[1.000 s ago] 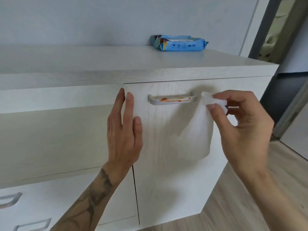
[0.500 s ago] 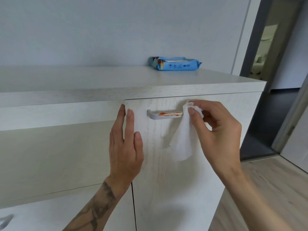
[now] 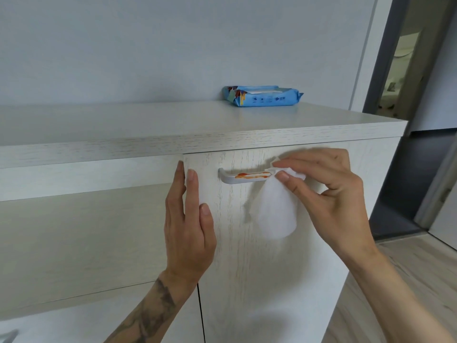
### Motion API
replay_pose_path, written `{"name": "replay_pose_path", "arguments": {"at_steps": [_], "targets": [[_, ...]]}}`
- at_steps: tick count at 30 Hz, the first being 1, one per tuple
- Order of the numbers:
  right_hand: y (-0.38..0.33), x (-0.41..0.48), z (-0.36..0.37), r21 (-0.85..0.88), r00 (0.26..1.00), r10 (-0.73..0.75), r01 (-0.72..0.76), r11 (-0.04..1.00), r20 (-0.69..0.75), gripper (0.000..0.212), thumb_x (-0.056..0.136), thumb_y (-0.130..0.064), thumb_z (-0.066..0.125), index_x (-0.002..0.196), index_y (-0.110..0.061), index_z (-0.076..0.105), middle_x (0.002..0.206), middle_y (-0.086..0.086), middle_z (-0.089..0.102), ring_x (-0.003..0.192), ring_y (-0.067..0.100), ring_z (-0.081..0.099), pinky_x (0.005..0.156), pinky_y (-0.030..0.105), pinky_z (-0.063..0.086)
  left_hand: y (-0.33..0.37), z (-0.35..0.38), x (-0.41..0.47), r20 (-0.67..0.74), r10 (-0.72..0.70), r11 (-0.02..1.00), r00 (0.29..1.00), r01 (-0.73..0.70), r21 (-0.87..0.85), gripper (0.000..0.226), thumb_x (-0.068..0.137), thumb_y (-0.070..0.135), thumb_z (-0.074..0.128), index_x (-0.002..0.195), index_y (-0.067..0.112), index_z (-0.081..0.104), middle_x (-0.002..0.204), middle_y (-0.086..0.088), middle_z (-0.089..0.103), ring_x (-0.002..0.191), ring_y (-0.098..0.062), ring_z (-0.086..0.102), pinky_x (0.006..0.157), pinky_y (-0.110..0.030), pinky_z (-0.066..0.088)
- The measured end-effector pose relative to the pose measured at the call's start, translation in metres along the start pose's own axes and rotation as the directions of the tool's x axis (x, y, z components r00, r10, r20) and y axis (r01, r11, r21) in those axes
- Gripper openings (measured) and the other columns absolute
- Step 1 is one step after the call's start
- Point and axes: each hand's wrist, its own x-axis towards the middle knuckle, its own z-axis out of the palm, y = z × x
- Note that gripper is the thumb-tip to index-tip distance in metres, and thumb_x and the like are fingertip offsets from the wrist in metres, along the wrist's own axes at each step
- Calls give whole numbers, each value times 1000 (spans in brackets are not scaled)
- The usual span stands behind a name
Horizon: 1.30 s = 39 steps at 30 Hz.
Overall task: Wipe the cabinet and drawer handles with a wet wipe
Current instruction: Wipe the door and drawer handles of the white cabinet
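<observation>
On the cabinet door (image 3: 259, 280), up near its top edge, the silver handle (image 3: 230, 179) has an orange smear (image 3: 249, 175) along most of its front. The white wet wipe (image 3: 274, 211) is bunched against the handle's right end, with the rest hanging loose in front of the door. Right hand (image 3: 333, 194) has the wipe pinched between thumb and index finger, other fingers curled behind. Left hand (image 3: 189, 226) is flat on the door's left edge, fingers straight, not gripping anything.

Compared with a second ago: the right hand was holding the wipe off to the right, clear of the handle, and now the wipe touches the handle end. Half a second ago it was already about there, so not much change since. Smear looks the same length as before, and the left hand hasn't budged.

Hard to see: the handle's right end is covered by the wipe and fingertips, so I can't tell if the smear runs under there. Bottom left there's a sliver of a drawer handle (image 3: 8, 336), cut off by the frame.

Around it: a blue pack of wipes (image 3: 264, 96) lies on the cabinet top (image 3: 123, 125) back by the wall, print too small to read. Wood floor (image 3: 408, 280) and a dark doorway (image 3: 400, 70) are off to the right.
</observation>
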Motion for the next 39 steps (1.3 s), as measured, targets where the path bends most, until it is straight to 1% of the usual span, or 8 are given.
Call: {"name": "replay_pose_path", "arguments": {"at_steps": [4, 10, 14, 17, 23, 33, 36, 39], "targets": [[-3, 11, -3, -45, 996, -43, 46, 998, 79, 18, 95, -33, 73, 109, -26, 81, 113, -16, 73, 116, 21, 53, 102, 25, 38, 0, 0, -1, -3, 9, 1000, 1000, -9, 3, 58, 109, 10, 33, 165, 13, 21, 165, -28, 29, 161, -2, 16, 128, -19, 21], [-3, 8, -2, -14, 1000, 9, -8, 1000, 30, 15, 93, -30, 74, 105, -25, 82, 111, -12, 73, 117, 21, 53, 102, 25, 38, -2, 0, 0, -3, 17, 1000, 1000, -17, -11, 54, 113, 16, 30, 166, 14, 21, 167, -25, 27, 161, -5, 17, 128, -21, 22], [-6, 11, 3, -25, 997, -32, 34, 999, 75, 18, 93, -32, 74, 108, -26, 81, 111, -12, 72, 117, 20, 52, 102, 27, 38, -4, 0, 0, 4, 18, 1000, 1000, -18, -7, 51, 116, 22, 25, 166, 15, 21, 167, -24, 27, 161, -4, 16, 128, -20, 22], [1, 11, -9, -28, 998, 7, -6, 1000, 63, 19, 92, -31, 75, 107, -22, 82, 111, -10, 73, 116, 21, 53, 102, 28, 39, -3, -1, -1, 3, 18, 1000, 1000, -18, -6, 51, 116, 23, 25, 166, 15, 20, 167, -24, 27, 161, -3, 15, 128, -19, 21], [-5, 8, 3, -5, 999, 20, -20, 1000, 44, 17, 94, -31, 73, 107, -24, 81, 110, -11, 73, 114, 19, 52, 101, 25, 38, -1, 0, 0, -7, 21, 1000, 1000, -21, -3, 58, 109, 10, 33, 165, 13, 22, 166, -26, 29, 161, -2, 16, 128, -19, 22], [-8, 8, 5, 6, 999, 22, -23, 1000, 46, 16, 95, -30, 72, 108, -28, 81, 111, -12, 71, 117, 22, 52, 101, 18, 34, -1, 0, 0, -6, 13, 1000, 1000, -13, -5, 58, 108, 9, 34, 165, 12, 22, 166, -26, 28, 161, -3, 15, 128, -19, 22], [-13, 11, 10, -3, 995, -51, 51, 999, 88, 17, 94, -32, 73, 110, -29, 79, 111, -13, 70, 115, 19, 51, 101, 21, 35, -1, -1, 0, 0, 14, 1000, 1000, -14, -5, 58, 108, 9, 34, 165, 11, 21, 166, -27, 29, 161, -4, 16, 128, -20, 22], [-5, 11, -2, -13, 998, -10, 10, 1000, 61, 15, 93, -31, 74, 106, -26, 81, 110, -12, 71, 116, 20, 51, 102, 24, 37, -1, -2, 0, 4, 14, 1000, 1000, -14, -10, 59, 108, 10, 34, 166, 14, 21, 167, -26, 28, 161, -4, 16, 128, -20, 22]]}}
